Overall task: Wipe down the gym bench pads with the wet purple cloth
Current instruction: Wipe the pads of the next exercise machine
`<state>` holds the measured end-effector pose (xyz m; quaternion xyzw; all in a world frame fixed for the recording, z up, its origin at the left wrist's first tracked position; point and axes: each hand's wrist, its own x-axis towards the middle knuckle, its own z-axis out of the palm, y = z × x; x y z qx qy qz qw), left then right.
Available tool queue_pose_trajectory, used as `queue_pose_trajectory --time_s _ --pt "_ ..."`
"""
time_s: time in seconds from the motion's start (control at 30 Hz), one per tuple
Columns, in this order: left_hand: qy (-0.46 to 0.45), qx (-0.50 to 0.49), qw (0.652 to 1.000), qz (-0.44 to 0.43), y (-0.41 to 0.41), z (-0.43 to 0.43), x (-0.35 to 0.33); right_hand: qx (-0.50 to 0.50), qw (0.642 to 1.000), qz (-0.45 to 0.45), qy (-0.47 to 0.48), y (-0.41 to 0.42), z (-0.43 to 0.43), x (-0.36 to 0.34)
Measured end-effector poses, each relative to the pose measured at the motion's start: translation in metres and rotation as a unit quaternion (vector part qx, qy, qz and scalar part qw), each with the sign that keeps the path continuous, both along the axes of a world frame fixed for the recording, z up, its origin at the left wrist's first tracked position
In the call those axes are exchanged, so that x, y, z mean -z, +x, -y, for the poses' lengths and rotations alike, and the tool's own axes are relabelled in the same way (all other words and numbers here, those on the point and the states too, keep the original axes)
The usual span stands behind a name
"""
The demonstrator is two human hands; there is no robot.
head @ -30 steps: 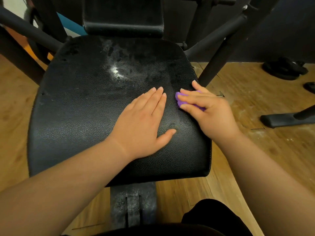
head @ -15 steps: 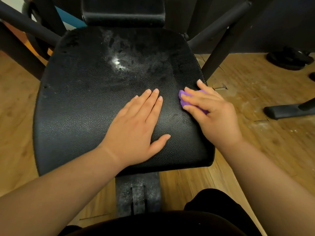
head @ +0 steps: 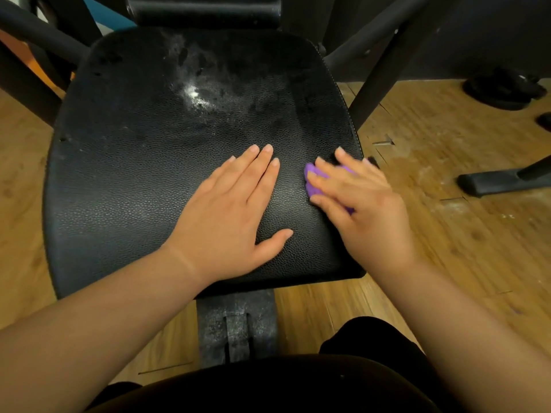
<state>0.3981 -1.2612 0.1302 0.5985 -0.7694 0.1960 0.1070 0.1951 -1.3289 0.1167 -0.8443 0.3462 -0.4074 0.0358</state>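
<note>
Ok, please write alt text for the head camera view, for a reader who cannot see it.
A person's right hand presses a purple cloth near the right edge of a black bench pad, while the left hand rests flat beside it. Whitish marks show farther back.

The floor point(head: 447, 248) is brown wood; it has pale dusty marks point(head: 425, 174) on the right; a black bar point(head: 384, 64) slants up from the floor at the right; another black bar point(head: 38, 34) runs across the top left corner; a bit of blue point(head: 104, 10) and a bit of orange point(head: 18, 52) show behind it; a dusty grey metal post point(head: 235, 326) stands at the bottom middle; a long black foot point(head: 492, 183) lies on the floor at the right; dark shoes point(head: 504, 87) sit farther back, near the dark wall point(head: 477, 34).
</note>
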Motion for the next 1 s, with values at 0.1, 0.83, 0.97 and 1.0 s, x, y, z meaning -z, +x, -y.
queue_pose_trajectory --time_s 0.1,0.83,0.97,1.0 --pt "0.0 0.004 1.0 -0.002 0.0 0.0 0.0 -0.02 0.998 -0.029 -0.046 -0.013 -0.031 0.026" --pt "0.005 0.031 1.0 0.001 0.003 -0.002 0.001 -0.006 0.995 -0.063 -0.078 -0.001 -0.016 0.01" --pt "0.001 0.045 0.999 0.001 0.009 0.0 -0.003 -0.039 0.989 -0.093 -0.108 -0.013 -0.041 0.031" --pt "0.001 0.05 0.999 0.004 0.011 0.001 -0.004 -0.054 0.987 -0.101 -0.114 -0.016 -0.044 0.033"
